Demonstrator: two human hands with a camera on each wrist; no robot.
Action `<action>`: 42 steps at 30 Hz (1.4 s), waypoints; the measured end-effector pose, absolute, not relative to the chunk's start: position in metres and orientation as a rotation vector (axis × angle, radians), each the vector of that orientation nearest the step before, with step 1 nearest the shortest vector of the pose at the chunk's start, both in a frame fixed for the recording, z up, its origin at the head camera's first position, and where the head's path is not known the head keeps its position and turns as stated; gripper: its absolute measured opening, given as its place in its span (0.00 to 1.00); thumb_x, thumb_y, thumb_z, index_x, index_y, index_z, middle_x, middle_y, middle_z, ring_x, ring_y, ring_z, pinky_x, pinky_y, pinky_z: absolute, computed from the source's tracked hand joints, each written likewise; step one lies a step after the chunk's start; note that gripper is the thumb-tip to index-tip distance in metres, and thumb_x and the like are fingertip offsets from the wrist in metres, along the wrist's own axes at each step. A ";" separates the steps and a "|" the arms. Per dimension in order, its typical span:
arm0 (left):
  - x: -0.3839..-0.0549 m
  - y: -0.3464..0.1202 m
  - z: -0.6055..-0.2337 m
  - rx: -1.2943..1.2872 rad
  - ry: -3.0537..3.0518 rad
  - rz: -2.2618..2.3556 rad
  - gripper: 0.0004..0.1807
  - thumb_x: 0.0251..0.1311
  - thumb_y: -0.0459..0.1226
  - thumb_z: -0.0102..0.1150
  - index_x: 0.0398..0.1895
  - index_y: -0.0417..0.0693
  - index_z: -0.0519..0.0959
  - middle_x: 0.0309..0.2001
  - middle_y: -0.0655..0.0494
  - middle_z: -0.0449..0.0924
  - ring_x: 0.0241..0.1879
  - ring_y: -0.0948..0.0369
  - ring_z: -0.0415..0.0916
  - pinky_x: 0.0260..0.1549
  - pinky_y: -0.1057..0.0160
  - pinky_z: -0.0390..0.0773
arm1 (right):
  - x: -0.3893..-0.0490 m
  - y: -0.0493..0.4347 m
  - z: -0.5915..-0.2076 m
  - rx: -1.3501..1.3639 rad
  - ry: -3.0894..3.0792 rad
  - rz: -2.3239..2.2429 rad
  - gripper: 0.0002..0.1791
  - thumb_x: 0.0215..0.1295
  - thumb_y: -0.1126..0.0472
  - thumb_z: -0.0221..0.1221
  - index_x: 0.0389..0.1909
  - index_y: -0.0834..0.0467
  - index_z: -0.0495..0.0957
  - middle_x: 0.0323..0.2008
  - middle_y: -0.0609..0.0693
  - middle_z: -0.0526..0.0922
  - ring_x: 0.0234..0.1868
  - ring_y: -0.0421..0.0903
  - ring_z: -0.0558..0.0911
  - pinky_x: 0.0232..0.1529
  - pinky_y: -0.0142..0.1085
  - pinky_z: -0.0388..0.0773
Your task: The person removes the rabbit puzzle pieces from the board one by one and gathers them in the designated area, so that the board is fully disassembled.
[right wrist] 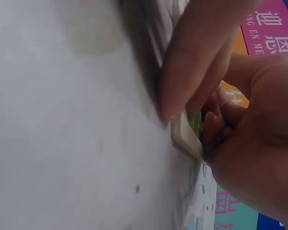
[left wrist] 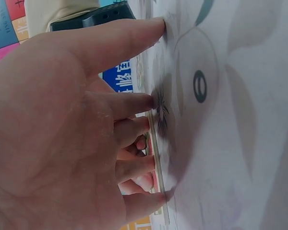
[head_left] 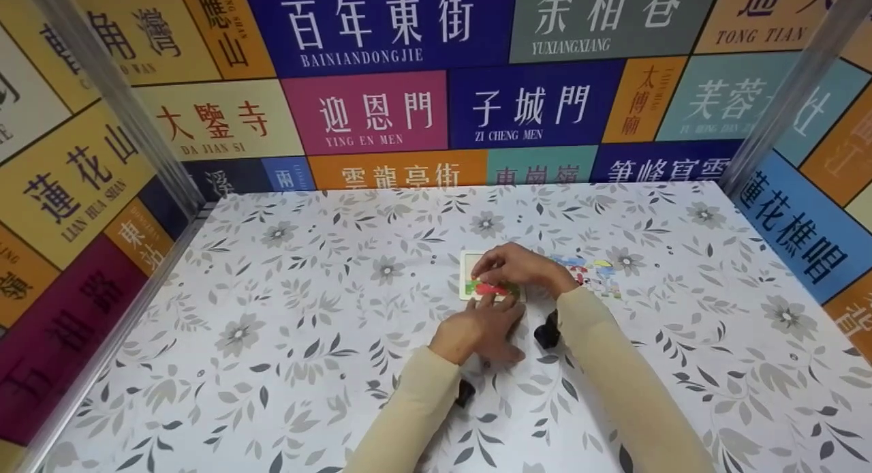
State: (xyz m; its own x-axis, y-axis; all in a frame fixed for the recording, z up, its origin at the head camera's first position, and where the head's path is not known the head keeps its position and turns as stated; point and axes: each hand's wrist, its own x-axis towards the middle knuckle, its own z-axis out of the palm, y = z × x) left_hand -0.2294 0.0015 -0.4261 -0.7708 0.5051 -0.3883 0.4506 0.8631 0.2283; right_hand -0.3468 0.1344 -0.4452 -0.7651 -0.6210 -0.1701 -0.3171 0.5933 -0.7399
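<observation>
A small puzzle board (head_left: 465, 282) with a cream rim lies flat on the table, green and red picture parts showing inside it. My left hand (head_left: 480, 326) is spread at its near side, with fingertips on the edge; the left wrist view shows those fingers (left wrist: 134, 167) long and apart, thumb away from the board. From the right, my right hand (head_left: 518, 264) reaches over the board with bent fingers close above the picture. In the right wrist view that right hand (right wrist: 259, 143) hides most of the board, and I cannot tell whether its fingertips pinch a piece.
Several loose puzzle pieces (head_left: 603, 275) lie just right of my right hand. The table (head_left: 306, 391) has a white cloth with grey flowers and leaves. Panels with coloured signs (head_left: 381, 33) stand behind it and at both sides. Each wrist carries a black camera (head_left: 547, 331).
</observation>
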 end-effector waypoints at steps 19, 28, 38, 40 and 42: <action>-0.229 0.003 -0.422 0.696 2.573 0.186 0.44 0.64 0.55 0.60 0.80 0.60 0.54 0.82 0.62 0.47 0.82 0.53 0.40 0.79 0.47 0.49 | -0.342 0.135 -0.442 -0.602 2.413 -1.181 0.10 0.69 0.62 0.62 0.46 0.62 0.85 0.46 0.59 0.88 0.41 0.41 0.84 0.47 0.34 0.79; -0.229 0.001 -0.425 0.706 2.587 0.192 0.44 0.63 0.55 0.61 0.79 0.60 0.55 0.81 0.61 0.49 0.82 0.52 0.40 0.78 0.46 0.51 | -0.336 0.135 -0.441 -0.609 2.353 -1.247 0.11 0.66 0.64 0.64 0.47 0.62 0.84 0.46 0.58 0.87 0.42 0.39 0.83 0.50 0.35 0.79; -0.229 0.005 -0.427 0.697 2.584 0.207 0.44 0.62 0.54 0.61 0.79 0.59 0.56 0.82 0.60 0.48 0.82 0.52 0.40 0.78 0.46 0.49 | -0.332 0.148 -0.438 -0.519 2.400 -1.322 0.09 0.66 0.65 0.65 0.45 0.63 0.82 0.43 0.57 0.88 0.39 0.39 0.84 0.46 0.33 0.79; -0.228 0.004 -0.427 0.671 2.580 0.209 0.44 0.63 0.55 0.61 0.80 0.59 0.55 0.82 0.61 0.46 0.82 0.52 0.39 0.79 0.47 0.48 | -0.331 0.157 -0.435 -0.507 2.423 -1.341 0.10 0.66 0.64 0.64 0.46 0.63 0.81 0.45 0.58 0.87 0.40 0.38 0.84 0.46 0.35 0.79; -0.228 0.004 -0.426 0.655 2.580 0.208 0.44 0.63 0.55 0.61 0.80 0.59 0.55 0.82 0.62 0.45 0.82 0.52 0.38 0.79 0.47 0.47 | -0.329 0.168 -0.431 -0.511 2.440 -1.353 0.11 0.67 0.64 0.63 0.47 0.63 0.81 0.46 0.58 0.87 0.40 0.37 0.84 0.48 0.38 0.80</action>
